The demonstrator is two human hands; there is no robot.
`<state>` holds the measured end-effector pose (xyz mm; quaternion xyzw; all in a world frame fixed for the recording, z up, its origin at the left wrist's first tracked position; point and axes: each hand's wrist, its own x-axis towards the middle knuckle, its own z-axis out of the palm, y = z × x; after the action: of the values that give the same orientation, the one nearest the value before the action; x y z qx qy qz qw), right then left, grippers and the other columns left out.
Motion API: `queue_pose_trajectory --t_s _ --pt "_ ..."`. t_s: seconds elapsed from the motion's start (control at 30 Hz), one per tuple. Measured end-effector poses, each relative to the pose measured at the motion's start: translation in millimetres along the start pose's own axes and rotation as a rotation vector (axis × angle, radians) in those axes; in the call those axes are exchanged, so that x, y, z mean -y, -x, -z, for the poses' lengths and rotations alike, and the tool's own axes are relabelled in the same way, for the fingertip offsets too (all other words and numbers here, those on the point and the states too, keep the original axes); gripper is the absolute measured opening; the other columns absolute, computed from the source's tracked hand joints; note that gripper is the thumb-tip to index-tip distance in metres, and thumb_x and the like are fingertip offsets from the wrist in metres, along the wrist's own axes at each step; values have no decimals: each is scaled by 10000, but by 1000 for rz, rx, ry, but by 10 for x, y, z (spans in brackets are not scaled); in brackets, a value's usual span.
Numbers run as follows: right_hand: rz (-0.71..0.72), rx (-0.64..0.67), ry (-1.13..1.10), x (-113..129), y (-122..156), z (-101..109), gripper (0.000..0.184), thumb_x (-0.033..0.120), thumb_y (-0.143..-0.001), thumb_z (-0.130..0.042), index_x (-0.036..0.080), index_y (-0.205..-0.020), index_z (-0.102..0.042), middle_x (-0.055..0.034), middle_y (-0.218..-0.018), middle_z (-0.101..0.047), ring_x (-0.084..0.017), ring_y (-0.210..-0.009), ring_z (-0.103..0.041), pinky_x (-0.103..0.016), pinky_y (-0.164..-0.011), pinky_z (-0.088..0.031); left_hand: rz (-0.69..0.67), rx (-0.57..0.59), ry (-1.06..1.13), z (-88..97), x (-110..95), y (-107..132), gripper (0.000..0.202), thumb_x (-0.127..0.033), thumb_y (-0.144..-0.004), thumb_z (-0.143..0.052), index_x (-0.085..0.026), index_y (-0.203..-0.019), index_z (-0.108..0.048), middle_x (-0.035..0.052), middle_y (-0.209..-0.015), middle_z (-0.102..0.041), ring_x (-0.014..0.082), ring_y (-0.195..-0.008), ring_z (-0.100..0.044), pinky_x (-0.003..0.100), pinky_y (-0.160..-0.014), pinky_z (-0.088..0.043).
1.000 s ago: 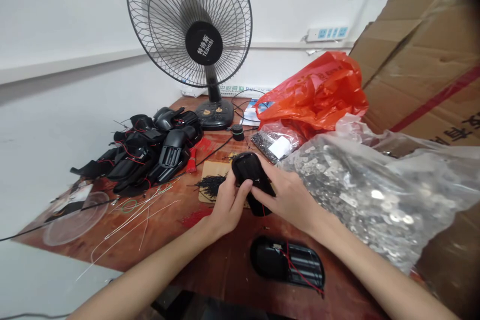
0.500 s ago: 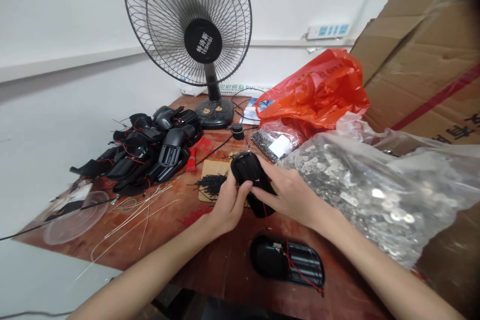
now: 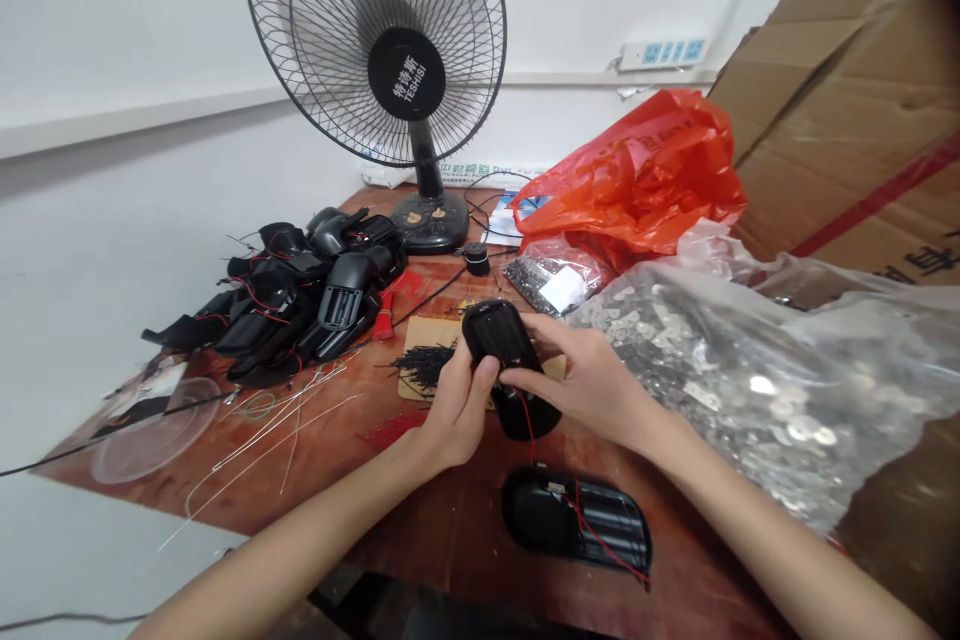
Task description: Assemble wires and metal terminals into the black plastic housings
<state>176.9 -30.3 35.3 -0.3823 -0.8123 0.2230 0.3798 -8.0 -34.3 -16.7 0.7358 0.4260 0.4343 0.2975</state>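
Note:
Between my hands is a black plastic battery housing (image 3: 496, 332), held tilted above the table, with a red wire hanging from its lower end. My left hand (image 3: 459, 408) grips its left side, thumb lying on the face. On the other side my right hand (image 3: 581, 375) has its fingers closed on the housing's right edge, partly behind it. A second black housing (image 3: 536, 520) lies open side up near the table's front edge; a red wire crosses its ribbed battery bay. Behind the held piece, a bundle of black wires (image 3: 424, 363) rests on a tan board (image 3: 414, 332).
Black housings (image 3: 341, 295) with red wires are piled at the left, before a fan (image 3: 429, 220). Red wires (image 3: 384, 318) and a clear lid (image 3: 112, 460) lie nearby. A clear bag of metal plates (image 3: 720, 360), an orange bag (image 3: 637, 175) and cardboard (image 3: 810, 70) stand right.
My right hand has shifted slightly right along the housing, and its fingers have spread a little. More of the housing's face and red wire shows. The view has moved slightly.

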Motion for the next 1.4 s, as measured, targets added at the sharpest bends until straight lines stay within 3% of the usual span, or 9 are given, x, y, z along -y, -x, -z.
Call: queue_pose_trajectory --t_s 0.13,0.33,0.6,0.8,1.13,1.3,1.4 --pt "-194 88 -343 62 -22 32 432 329 -793 -744 192 -1175 -596 -9 -1045 -673 -149 -884 -655 -268 -790 -551 19 14 37 3 -30 20 614 -404 -930 -257 -98 -1454 -344 72 -1426 -327 -103 -1284 -395 -48 -1135 -339" --pt "-197 272 -635 12 -57 106 464 223 -842 -686 230 -1296 -592 -37 -1295 -592 -174 -1129 -598 -314 -967 -499 66 41 112 -12 -56 24 647 -438 -923 -256 -98 -1466 -345 81 -1363 -404 -72 -1270 -416 13 -1177 -351" --pt "-288 273 -802 -35 -64 81 500 175 -832 -690 223 -1319 -588 -47 -1298 -604 -168 -1120 -621 -338 -1026 -473 164 50 182 2 -56 -15 669 -478 -914 -272 -66 -1427 -395 81 -1352 -417 -52 -1264 -429 6 -1103 -393" --pt "-414 221 -910 -68 -45 58 485 141 -791 -727 191 -1261 -619 -66 -1255 -634 -150 -1099 -634 -301 -1031 -464 107 158 298 20 -11 -13 652 -458 -916 -295 -103 -1459 -355 68 -1428 -332 -26 -1283 -443 47 -1152 -384" --pt "-504 193 -986 -42 -38 43 549 153 -747 -764 197 -1270 -604 -85 -1301 -604 -187 -1155 -606 -310 -1012 -482 107 201 146 26 -71 -2 705 -456 -922 -258 -92 -1525 -218 77 -1420 -339 -68 -1145 -468 11 -1059 -396" --pt "-550 175 -998 -40 -35 -11 565 173 -731 -777 184 -1268 -603 -95 -1296 -604 -189 -1142 -607 -342 -1044 -450 115 176 143 -6 -61 9 703 -440 -924 -244 -74 -1524 -218 77 -1443 -303 -29 -1317 -378 32 -1132 -374" --pt "-586 194 -1025 -59 -13 -51 553 192 -751 -764 186 -1278 -598 -94 -1235 -636 -169 -1041 -641 -305 -935 -503 126 170 173 -26 -27 5 699 -438 -923 -248 -80 -1523 -226 73 -1459 -277 -36 -1325 -379 44 -1183 -345"
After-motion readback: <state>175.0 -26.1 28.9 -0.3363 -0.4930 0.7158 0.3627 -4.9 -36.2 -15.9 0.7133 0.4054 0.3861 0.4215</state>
